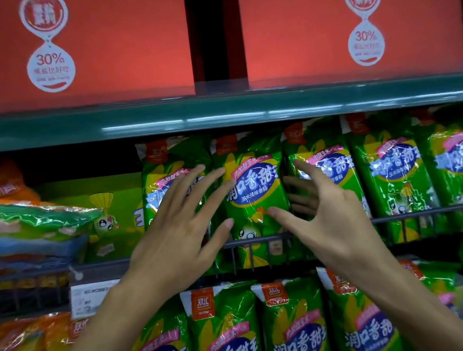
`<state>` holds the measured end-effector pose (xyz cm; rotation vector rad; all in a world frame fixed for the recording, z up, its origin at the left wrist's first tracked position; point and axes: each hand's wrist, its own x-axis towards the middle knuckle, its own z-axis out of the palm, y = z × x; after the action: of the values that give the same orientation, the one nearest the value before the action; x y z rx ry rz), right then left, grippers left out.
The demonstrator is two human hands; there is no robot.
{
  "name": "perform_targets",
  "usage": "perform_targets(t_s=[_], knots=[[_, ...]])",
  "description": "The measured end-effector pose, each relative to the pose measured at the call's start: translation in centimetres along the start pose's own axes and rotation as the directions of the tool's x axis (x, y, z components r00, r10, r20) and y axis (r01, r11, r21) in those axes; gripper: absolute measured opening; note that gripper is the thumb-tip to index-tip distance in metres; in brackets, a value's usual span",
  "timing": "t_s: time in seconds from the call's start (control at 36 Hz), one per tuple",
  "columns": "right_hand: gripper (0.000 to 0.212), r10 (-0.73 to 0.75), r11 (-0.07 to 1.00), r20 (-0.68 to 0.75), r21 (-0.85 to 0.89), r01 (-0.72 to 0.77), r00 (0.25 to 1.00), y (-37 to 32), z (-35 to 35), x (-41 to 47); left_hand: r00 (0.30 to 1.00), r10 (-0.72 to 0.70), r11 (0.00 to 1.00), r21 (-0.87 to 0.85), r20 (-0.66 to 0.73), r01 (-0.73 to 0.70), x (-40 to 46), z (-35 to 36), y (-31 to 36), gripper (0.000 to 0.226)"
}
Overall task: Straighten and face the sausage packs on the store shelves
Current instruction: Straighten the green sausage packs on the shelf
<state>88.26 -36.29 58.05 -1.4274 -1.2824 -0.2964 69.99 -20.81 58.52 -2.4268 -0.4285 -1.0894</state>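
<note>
Fingers of the left hand (171,231) and right hand (332,217) spread wide, either side of the upright middle green sausage pack (254,190), holding nothing.

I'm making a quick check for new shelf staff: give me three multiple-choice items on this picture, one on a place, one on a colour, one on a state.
1. Where do the red boxes stand?
A. on the shelf above the green sausage packs
B. below them
C. in the wire rail

2. What colour is the pack between the hands?
A. orange
B. green
C. white

3. How is the left hand?
A. clenched in a fist
B. out of view
C. open, fingers spread over the packs

Answers: 1 A, the boxes sit over the teal shelf edge. 2 B, its wrapper is green with a blue label. 3 C, its fingers are straight and spread, as are those of the right hand.
</note>
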Motion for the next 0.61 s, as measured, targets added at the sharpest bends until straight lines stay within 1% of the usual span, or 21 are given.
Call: perform_targets(t_s=[0.06,0.11,0.17,0.22,0.28,0.33,0.36,0.44,0.53,0.61], knots=[[0.085,0.005,0.967,0.052,-0.255,0.008,0.999,-0.8,-0.1,0.8,1.000,0.000,1.000,0.003,-0.002,0.000,0.0,0.0,0.0,0.060],[0.071,0.022,0.886,0.095,-0.464,0.024,0.995,-1.7,0.0,1.6,1.000,0.000,1.000,0.002,-0.001,0.000,0.0,0.0,0.0,0.060],[0.061,0.048,0.810,0.127,-0.585,0.036,0.991,-2.5,0.3,2.2,1.000,0.000,1.000,-0.006,0.000,0.000,-0.1,0.0,0.0,0.061],[0.056,0.082,0.782,0.167,-0.622,0.040,0.982,-3.1,0.4,2.7,1.000,0.001,1.000,-0.029,-0.003,-0.001,-0.1,-0.1,-0.1,0.060],[0.054,0.105,0.807,0.194,-0.590,0.031,0.975,-3.3,0.2,3.1,1.000,-0.003,0.999,-0.052,-0.013,0.002,-0.1,-0.1,-0.1,0.060],[0.054,0.107,0.871,0.174,-0.492,-0.008,0.979,-3.2,-0.2,3.1,0.999,-0.031,0.998,-0.064,-0.041,0.028,-0.2,-0.1,-0.3,0.059],[0.060,0.094,0.902,0.154,-0.431,-0.018,0.984,-3.1,-0.3,2.9,0.997,-0.055,0.996,-0.074,-0.060,0.050,-0.1,-0.1,-0.3,0.059],[0.082,0.062,0.955,0.068,-0.293,-0.039,0.996,-2.6,-0.4,1.9,0.988,-0.123,0.986,-0.126,-0.098,0.110,-0.1,-0.1,-0.4,0.061],[0.086,0.030,0.988,-0.025,-0.152,-0.033,0.999,-1.9,-0.3,0.6,0.983,-0.157,0.976,-0.167,-0.096,0.140,-0.1,-0.1,-0.3,0.067],[0.083,-0.029,0.999,-0.130,-0.024,0.026,0.991,-1.0,0.1,-0.6,0.977,-0.204,0.953,-0.242,-0.062,0.184,-0.1,-0.2,-0.4,0.073]])
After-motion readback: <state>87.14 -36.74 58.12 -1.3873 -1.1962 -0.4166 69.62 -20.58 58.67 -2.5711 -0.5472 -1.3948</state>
